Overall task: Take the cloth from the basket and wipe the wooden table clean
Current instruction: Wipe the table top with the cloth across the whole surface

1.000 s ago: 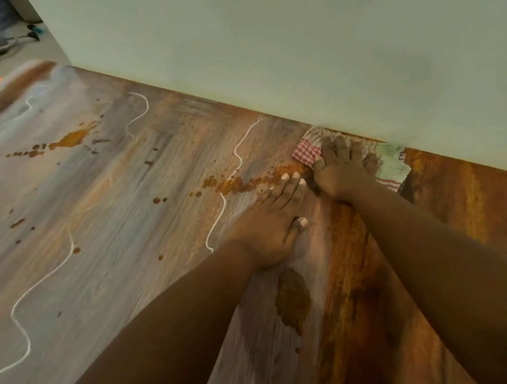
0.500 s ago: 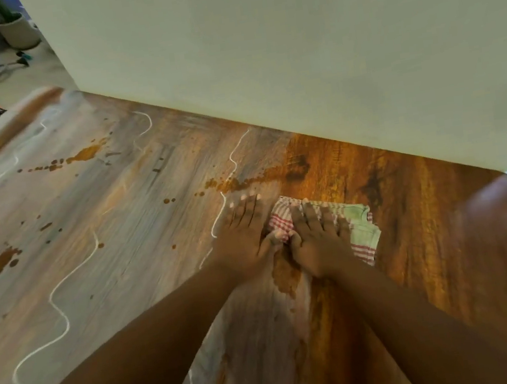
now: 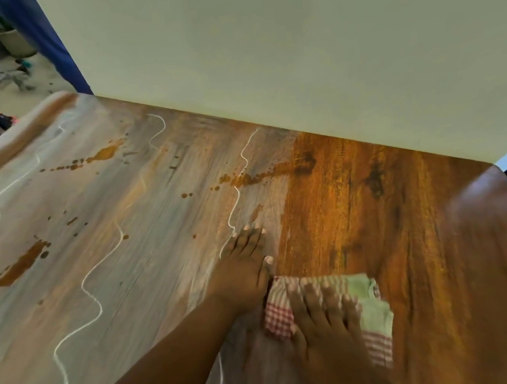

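Note:
A folded red-checked and green cloth [image 3: 370, 305] lies on the wooden table [image 3: 394, 204] near its front right. My right hand [image 3: 326, 328] presses flat on top of the cloth, fingers spread. My left hand [image 3: 245, 268] rests flat on the bare wood just left of the cloth, holding nothing. The table's right part shows dark, clean wood; the left part is greyish with brown stains [image 3: 21, 266] and wavy white lines [image 3: 90, 292]. No basket is in view.
A pale wall panel [image 3: 289, 40] rises along the table's far edge. More brown spatter [image 3: 262, 174] lies near the wall. The table's rounded right corner [image 3: 497, 177] ends beside a dark frame. Beyond the left edge, the floor holds a plant pot [image 3: 12, 40].
My right hand has dragged the cloth from the wall edge back toward me across the table. My left hand slid back a little alongside it.

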